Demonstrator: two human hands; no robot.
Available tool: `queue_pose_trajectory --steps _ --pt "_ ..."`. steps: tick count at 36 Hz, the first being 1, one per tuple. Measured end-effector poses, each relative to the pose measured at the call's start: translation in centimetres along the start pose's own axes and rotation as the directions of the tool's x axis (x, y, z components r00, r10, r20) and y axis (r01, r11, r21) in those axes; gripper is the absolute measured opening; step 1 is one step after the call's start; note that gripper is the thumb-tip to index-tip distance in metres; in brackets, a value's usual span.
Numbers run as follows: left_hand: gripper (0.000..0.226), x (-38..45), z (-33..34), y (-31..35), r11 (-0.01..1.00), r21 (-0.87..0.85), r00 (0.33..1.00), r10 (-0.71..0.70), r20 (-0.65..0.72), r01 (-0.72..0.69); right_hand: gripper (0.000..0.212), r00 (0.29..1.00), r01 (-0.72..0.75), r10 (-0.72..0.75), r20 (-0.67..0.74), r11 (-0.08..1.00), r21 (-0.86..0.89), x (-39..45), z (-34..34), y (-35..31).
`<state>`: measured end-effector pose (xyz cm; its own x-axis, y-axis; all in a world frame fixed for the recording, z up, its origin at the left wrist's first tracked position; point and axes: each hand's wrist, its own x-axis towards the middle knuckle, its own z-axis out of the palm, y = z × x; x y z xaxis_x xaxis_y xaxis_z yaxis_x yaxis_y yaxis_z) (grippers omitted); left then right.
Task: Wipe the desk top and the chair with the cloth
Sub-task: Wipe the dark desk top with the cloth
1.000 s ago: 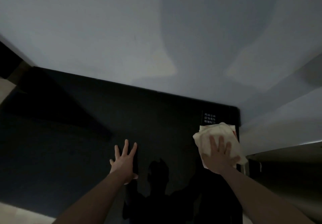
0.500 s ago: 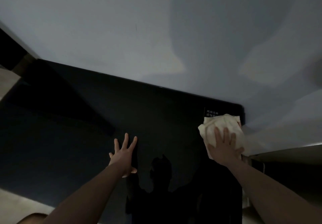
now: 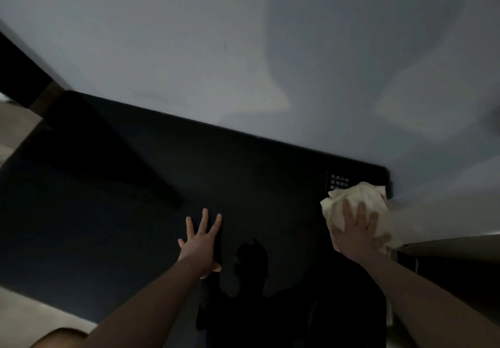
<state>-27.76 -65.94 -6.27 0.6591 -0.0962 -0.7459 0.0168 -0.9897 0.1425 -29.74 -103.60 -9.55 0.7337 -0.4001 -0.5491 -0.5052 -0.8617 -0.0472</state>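
The dark glossy desk top point(image 3: 113, 212) fills the lower half of the dim head view. A crumpled cream cloth point(image 3: 359, 198) lies at its far right corner, beside a small label with white characters point(image 3: 338, 182). My right hand point(image 3: 354, 228) presses flat on the cloth with straight fingers. Spread flat on the bare desk near the middle is my left hand point(image 3: 201, 242), holding nothing. No chair is in view.
A pale grey wall point(image 3: 243, 50) rises right behind the desk's back edge. A lighter ledge point(image 3: 446, 247) adjoins the desk on the right. Pale floor point(image 3: 21, 315) shows at the lower left, and a dark piece of furniture point(image 3: 16, 71) stands at the far left.
My right hand has slid the cloth toward the far right corner of the desk, close to the label. My left hand has stayed planted on the desk.
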Motion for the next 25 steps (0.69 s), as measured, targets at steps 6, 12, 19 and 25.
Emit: queue_pose_trajectory --steps 6,12,19,25 --pt "0.135 0.2 -0.1 -0.1 1.0 0.018 1.0 -0.004 -0.004 0.004 0.067 0.999 -0.034 0.035 -0.009 0.995 0.089 0.2 -1.0 -4.4" --pt "0.136 0.4 -0.1 -0.3 1.0 0.029 1.0 0.008 -0.01 -0.008 0.069 0.991 0.111 -0.11 0.075 0.994 -0.002 0.0 0.8 -10.9" --pt "0.135 0.1 -0.5 -0.7 0.996 0.083 0.999 0.042 -0.005 -0.042 0.074 0.944 0.297 -0.29 0.154 0.955 -0.021 -3.5 1.6 -16.3" --pt "0.126 0.1 -2.7 -3.5 0.948 0.248 0.98 0.193 0.042 -0.197 0.079 0.973 0.22 -0.21 0.092 0.969 -0.109 -5.5 1.7 -14.4"
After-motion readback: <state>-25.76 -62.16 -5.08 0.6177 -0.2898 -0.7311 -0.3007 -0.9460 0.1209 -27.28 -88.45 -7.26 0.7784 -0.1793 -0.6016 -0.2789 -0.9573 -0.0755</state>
